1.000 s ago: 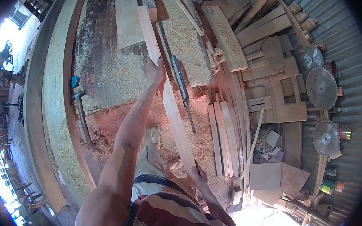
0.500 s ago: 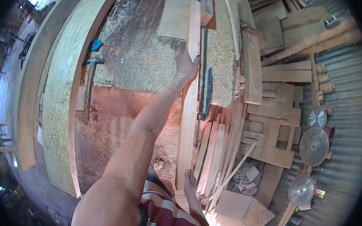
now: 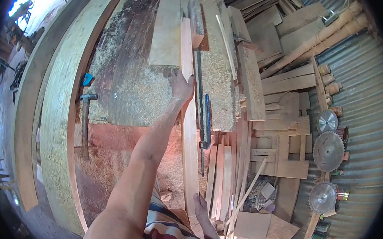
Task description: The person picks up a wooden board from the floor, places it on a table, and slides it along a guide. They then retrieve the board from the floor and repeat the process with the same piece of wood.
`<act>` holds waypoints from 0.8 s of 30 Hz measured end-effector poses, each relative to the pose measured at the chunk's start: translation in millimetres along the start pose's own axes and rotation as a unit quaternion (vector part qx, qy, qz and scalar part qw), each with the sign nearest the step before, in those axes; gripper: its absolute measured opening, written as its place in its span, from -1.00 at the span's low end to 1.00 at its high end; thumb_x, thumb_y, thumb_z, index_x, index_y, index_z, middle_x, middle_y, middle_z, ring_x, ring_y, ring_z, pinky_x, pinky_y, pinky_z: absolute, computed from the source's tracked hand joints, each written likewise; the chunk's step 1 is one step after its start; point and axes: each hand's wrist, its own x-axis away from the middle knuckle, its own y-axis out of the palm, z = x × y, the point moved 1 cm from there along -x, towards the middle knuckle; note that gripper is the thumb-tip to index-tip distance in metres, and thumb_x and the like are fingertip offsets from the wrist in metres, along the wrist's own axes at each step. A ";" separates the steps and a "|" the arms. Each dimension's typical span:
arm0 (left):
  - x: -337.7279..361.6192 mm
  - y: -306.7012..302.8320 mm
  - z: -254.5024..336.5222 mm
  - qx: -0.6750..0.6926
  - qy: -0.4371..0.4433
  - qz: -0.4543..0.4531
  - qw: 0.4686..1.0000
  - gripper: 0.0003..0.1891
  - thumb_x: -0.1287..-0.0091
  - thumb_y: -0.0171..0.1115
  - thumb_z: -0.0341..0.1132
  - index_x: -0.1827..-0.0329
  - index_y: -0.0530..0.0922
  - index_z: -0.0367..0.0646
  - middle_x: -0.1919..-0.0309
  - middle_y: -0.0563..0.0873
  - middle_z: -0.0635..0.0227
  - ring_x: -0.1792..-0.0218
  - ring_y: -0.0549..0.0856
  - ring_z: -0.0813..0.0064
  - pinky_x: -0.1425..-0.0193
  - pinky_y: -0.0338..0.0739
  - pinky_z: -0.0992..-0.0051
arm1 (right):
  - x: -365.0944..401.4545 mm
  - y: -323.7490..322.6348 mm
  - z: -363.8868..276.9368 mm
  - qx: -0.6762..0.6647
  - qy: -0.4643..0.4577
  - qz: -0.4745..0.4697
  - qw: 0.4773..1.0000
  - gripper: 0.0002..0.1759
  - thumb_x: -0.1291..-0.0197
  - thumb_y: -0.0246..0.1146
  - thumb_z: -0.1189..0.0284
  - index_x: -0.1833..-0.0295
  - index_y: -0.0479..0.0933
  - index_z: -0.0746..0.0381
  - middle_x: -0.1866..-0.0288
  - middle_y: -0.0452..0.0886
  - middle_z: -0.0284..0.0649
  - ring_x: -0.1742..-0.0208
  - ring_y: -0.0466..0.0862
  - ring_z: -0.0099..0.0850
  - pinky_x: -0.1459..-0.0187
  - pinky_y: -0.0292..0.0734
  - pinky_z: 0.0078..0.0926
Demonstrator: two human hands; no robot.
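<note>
A long pale wooden strip [image 3: 189, 137] runs up the middle of the view, across the sawdust-covered bench [image 3: 132, 92]. On its upper part lies my left hand [image 3: 181, 87], fingers spread over the wood and its left edge. Close to the strip's lower end, my right hand [image 3: 201, 207] rests against its right side; the fingers are mostly hidden. Just right of the strip stands a dark metal fence with a blue-edged bar [image 3: 207, 120]. A flat pale board [image 3: 165, 32] lies left of the strip's far end.
A hammer [image 3: 86, 122] and a small blue object [image 3: 88, 79] lie at the left, beside long thick planks [image 3: 58, 124]. Stacked strips [image 3: 219, 179] are at the lower right. Round saw blades [image 3: 328, 151] hang by the corrugated wall [image 3: 364, 107].
The view has shifted, so the bench contents appear further left and lower. My left hand still lies on the strip, and my right hand remains near its lower end.
</note>
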 end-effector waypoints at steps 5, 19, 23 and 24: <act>-15.4 8.3 -9.3 -0.037 0.008 -0.004 0.999 -0.18 -0.52 0.22 0.05 -0.56 0.20 -0.50 -0.48 0.24 -0.63 -0.56 0.19 -0.56 -0.67 -0.04 -0.32 | -1.2 4.4 -32.6 0.001 0.020 0.008 1.000 -0.25 -0.61 0.05 -0.14 -0.51 0.50 0.28 -0.32 0.69 -0.05 -0.36 0.60 -0.28 -0.44 0.39 -0.30; -55.6 5.3 -0.5 -0.053 -0.011 -0.035 0.998 -0.18 -0.56 0.17 0.10 -0.55 0.20 -0.48 -0.50 0.17 -0.70 -0.52 0.14 -0.73 -0.67 0.01 -0.31 | -46.7 12.6 -21.5 -0.031 -0.014 0.011 0.999 -0.40 -0.63 0.14 0.03 -0.40 0.57 0.33 -0.09 0.70 -0.26 -0.13 0.58 -0.48 -0.26 0.47 -0.44; -64.1 1.4 9.9 -0.041 -0.038 -0.047 0.997 -0.19 -0.56 0.16 0.09 -0.54 0.21 -0.48 -0.50 0.18 -0.68 -0.54 0.12 -0.72 -0.67 0.00 -0.32 | -56.0 20.0 -30.5 -0.043 -0.061 0.044 0.996 -0.41 -0.64 0.13 0.04 -0.38 0.58 0.34 -0.01 0.70 -0.28 -0.06 0.59 -0.49 -0.19 0.49 -0.43; -68.8 3.8 7.3 -0.039 -0.040 -0.048 0.997 -0.20 -0.56 0.15 0.09 -0.54 0.21 -0.48 -0.50 0.19 -0.67 -0.55 0.11 -0.71 -0.67 -0.01 -0.32 | -58.4 21.2 -34.8 -0.052 -0.064 0.044 0.996 -0.41 -0.64 0.13 0.04 -0.38 0.58 0.34 -0.01 0.70 -0.28 -0.07 0.59 -0.49 -0.20 0.49 -0.43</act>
